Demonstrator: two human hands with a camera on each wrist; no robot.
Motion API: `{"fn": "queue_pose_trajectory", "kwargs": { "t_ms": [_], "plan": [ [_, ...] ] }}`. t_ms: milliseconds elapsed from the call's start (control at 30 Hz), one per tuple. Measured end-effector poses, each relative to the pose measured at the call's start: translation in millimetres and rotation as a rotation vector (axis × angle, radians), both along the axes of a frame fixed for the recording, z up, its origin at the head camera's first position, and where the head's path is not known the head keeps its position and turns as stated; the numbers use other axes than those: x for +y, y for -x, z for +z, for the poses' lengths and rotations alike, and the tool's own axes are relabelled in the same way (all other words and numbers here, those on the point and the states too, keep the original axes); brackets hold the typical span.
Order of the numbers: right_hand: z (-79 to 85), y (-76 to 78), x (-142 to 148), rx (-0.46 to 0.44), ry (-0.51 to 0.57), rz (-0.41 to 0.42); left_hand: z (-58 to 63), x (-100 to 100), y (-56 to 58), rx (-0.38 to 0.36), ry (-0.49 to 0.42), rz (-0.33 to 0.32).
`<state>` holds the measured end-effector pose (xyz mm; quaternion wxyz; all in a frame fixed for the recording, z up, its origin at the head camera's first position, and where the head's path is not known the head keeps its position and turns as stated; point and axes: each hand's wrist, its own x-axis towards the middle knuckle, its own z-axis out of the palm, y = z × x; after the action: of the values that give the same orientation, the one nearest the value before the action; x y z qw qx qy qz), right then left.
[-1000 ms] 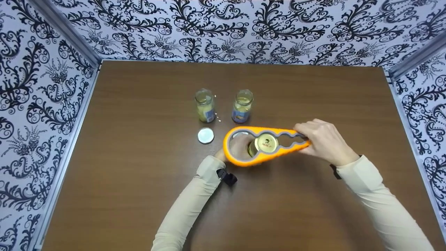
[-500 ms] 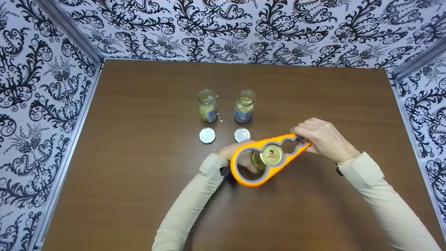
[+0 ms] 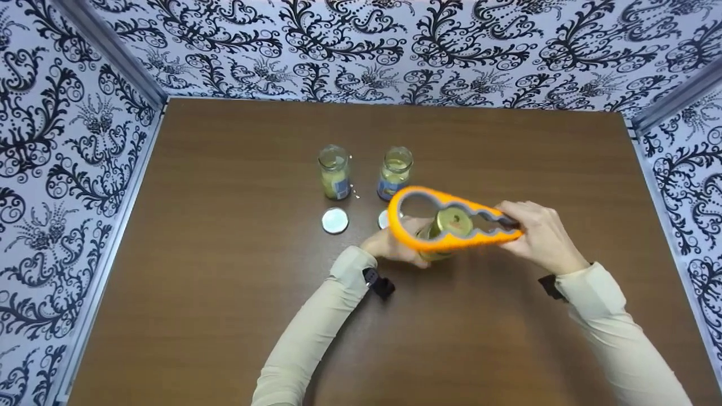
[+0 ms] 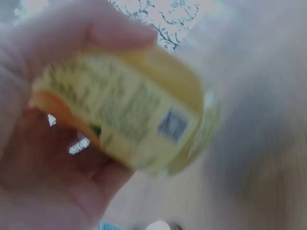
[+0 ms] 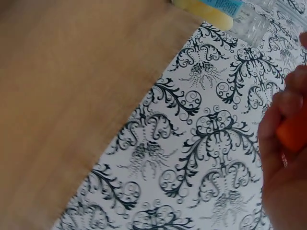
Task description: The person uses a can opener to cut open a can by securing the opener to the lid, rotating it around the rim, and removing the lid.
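My left hand (image 3: 395,246) grips a glass jar with a gold lid (image 3: 454,222). In the left wrist view, thumb and fingers curl round the jar's yellow label (image 4: 127,108), blurred here. An orange jar opener (image 3: 451,243) with a grey scalloped inner edge surrounds the lid at its middle notch. Its narrow handle end is gripped by my right hand (image 3: 538,234). At the right wrist view's edge, the fingers (image 5: 288,108) curl over the orange handle. The jar leans with its lid toward the right.
Two lidless glass jars, a left one (image 3: 335,175) and a right one (image 3: 397,163), stand on the brown table (image 3: 225,169). One loose lid (image 3: 335,220) lies before the left jar, another (image 3: 383,219) partly behind the opener. Small crumbs (image 3: 355,193) lie between the jars. Patterned panels (image 3: 350,51) border the table.
The held jar and opener have shifted to the right. The opener's wide end swung toward the body, then back away. The standing jars have stayed put.
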<state>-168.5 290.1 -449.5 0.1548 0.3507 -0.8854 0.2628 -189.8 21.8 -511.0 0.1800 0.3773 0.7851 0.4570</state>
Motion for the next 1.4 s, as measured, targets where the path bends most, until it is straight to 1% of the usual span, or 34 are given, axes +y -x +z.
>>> {"fn": "queue_pose_trajectory", "kwargs": {
  "t_ms": [100,200,300,400,467,567,633,700,800,967,1100,1233,1400],
  "plan": [
    [-4.0,-7.8,3.6,-0.016,0.009,-0.142,-1.7,3.2,0.4,0.026,-0.002,0.045],
    [-6.9,-14.6,5.6,-0.032,0.047,-0.290,-4.7,9.6,1.8,0.059,0.003,0.134],
    [-8.9,-19.3,6.6,-0.049,0.092,-0.431,-7.0,17.4,4.9,0.068,0.003,0.210],
    [-10.4,-21.2,7.2,-0.068,0.118,-0.530,-8.2,25.2,7.6,0.068,-0.020,0.289],
    [-11.6,-21.5,7.6,-0.087,0.126,-0.570,-9.0,30.2,9.2,0.067,-0.025,0.348],
    [-12.6,-22.2,7.7,-0.119,0.141,-0.613,-10.7,38.2,12.5,0.042,-0.021,0.429],
    [-12.4,-22.6,6.8,-0.140,0.153,-0.638,-12.2,43.2,15.1,0.002,-0.023,0.474],
    [-11.6,-22.8,5.2,-0.156,0.166,-0.654,-13.7,47.1,17.6,-0.040,-0.029,0.512],
    [-10.4,-22.4,2.8,-0.172,0.182,-0.665,-16.0,50.9,21.6,-0.082,-0.034,0.548],
    [-8.8,-22.6,-0.2,-0.186,0.202,-0.678,-19.0,55.4,30.3,-0.120,-0.001,0.572],
    [-8.9,-24.1,-0.7,-0.188,0.217,-0.685,-23.2,58.5,37.5,-0.120,0.029,0.572],
    [-10.7,-25.6,0.0,-0.183,0.223,-0.696,-25.6,60.3,43.1,-0.118,0.026,0.568],
    [-11.3,-28.4,-0.8,-0.208,0.235,-0.708,-28.4,60.9,49.6,-0.141,0.008,0.594]
  ]
}}
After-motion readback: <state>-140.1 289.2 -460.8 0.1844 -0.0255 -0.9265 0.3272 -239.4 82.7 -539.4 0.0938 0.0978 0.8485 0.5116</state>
